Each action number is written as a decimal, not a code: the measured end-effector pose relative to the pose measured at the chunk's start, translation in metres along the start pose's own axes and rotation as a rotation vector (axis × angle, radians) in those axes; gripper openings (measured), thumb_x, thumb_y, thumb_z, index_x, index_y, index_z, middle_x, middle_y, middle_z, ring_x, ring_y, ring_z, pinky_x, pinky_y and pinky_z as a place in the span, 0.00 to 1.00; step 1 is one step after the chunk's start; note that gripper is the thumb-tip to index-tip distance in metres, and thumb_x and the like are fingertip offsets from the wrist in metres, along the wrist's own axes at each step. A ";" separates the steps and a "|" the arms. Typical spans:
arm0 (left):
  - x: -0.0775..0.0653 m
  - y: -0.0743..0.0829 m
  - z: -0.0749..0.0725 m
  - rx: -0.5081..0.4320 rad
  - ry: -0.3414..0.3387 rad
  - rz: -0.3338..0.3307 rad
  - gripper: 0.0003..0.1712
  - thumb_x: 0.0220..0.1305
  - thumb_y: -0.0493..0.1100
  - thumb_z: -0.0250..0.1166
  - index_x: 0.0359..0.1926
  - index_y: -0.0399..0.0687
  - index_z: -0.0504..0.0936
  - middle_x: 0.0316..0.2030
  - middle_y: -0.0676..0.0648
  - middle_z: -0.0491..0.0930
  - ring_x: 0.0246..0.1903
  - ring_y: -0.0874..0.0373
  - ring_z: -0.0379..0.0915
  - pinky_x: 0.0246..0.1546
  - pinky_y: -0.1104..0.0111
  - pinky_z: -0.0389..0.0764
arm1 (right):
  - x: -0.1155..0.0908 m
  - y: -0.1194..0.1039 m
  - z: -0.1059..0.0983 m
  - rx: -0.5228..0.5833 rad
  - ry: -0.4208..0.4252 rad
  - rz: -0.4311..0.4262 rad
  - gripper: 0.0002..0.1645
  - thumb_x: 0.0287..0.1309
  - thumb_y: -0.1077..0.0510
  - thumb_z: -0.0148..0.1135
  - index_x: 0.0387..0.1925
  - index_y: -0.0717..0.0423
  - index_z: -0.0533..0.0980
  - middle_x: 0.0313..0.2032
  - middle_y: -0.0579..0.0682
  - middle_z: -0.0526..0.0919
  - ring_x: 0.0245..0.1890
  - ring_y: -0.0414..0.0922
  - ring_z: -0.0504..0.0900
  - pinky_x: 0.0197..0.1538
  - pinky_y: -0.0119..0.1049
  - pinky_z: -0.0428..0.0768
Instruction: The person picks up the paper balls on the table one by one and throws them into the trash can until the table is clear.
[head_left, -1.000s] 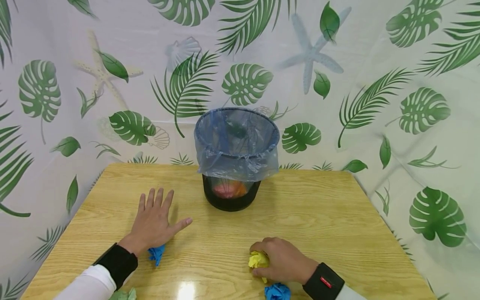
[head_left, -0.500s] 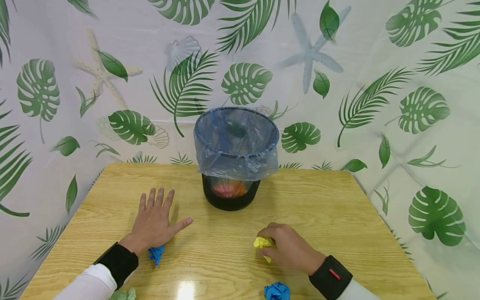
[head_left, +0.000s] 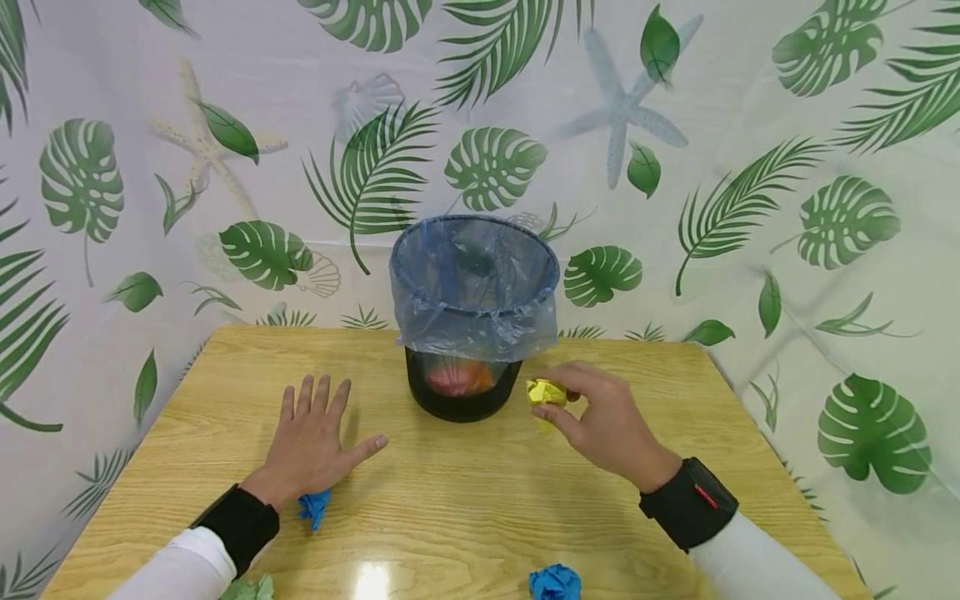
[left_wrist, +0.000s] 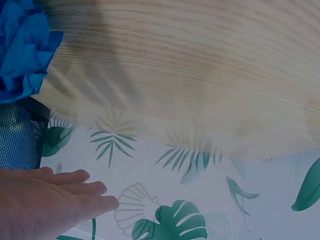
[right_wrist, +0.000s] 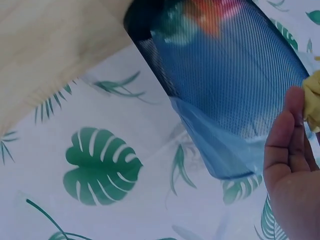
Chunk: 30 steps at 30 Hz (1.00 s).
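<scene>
A leaf-print sheet (head_left: 300,75) hangs behind your wood-grain worktop (head_left: 420,492). Your right hand (head_left: 607,417) pinches yellow crumpled paper (head_left: 546,392) near the right side of the mesh bin (head_left: 462,407); your left hand (head_left: 309,450), fingers spread, sits just beside blue crumpled paper (head_left: 315,508).

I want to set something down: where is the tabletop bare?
Bare: between left hand and right hand, in front of the bin; also the far right corner by the backdrop. Crowded: near left, around a blue paper and green paper.
</scene>
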<state>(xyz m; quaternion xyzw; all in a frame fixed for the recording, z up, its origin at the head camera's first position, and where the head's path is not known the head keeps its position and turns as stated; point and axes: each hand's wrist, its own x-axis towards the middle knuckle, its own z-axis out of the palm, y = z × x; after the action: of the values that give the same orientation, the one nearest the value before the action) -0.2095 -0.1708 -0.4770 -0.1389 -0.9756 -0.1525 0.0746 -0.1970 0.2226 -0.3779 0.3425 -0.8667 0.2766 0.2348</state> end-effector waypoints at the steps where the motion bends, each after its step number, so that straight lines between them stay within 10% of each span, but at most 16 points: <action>1: 0.000 0.000 0.000 -0.001 -0.001 0.001 0.61 0.65 0.79 0.54 0.78 0.35 0.57 0.75 0.23 0.53 0.76 0.26 0.40 0.73 0.33 0.37 | 0.005 0.000 -0.003 0.002 0.026 -0.014 0.26 0.49 0.64 0.81 0.53 0.54 0.84 0.44 0.47 0.85 0.35 0.38 0.78 0.37 0.32 0.76; 16: 0.000 0.001 -0.002 -0.001 -0.005 -0.002 0.60 0.65 0.79 0.54 0.79 0.35 0.58 0.75 0.24 0.53 0.76 0.26 0.40 0.73 0.34 0.37 | 0.072 0.001 -0.028 -0.003 0.330 0.042 0.26 0.51 0.63 0.80 0.54 0.63 0.83 0.42 0.56 0.87 0.30 0.46 0.79 0.37 0.31 0.76; 30: 0.001 0.001 0.000 0.001 -0.002 -0.004 0.61 0.65 0.79 0.54 0.78 0.35 0.58 0.75 0.23 0.53 0.76 0.26 0.40 0.73 0.34 0.37 | 0.130 0.001 -0.019 -0.031 0.264 0.138 0.26 0.61 0.57 0.74 0.59 0.62 0.80 0.45 0.59 0.85 0.41 0.54 0.80 0.44 0.44 0.75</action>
<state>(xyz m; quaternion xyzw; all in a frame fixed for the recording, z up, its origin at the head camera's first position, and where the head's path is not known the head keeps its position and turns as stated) -0.2101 -0.1695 -0.4760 -0.1369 -0.9761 -0.1519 0.0733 -0.2789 0.1756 -0.2866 0.2391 -0.8539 0.3211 0.3326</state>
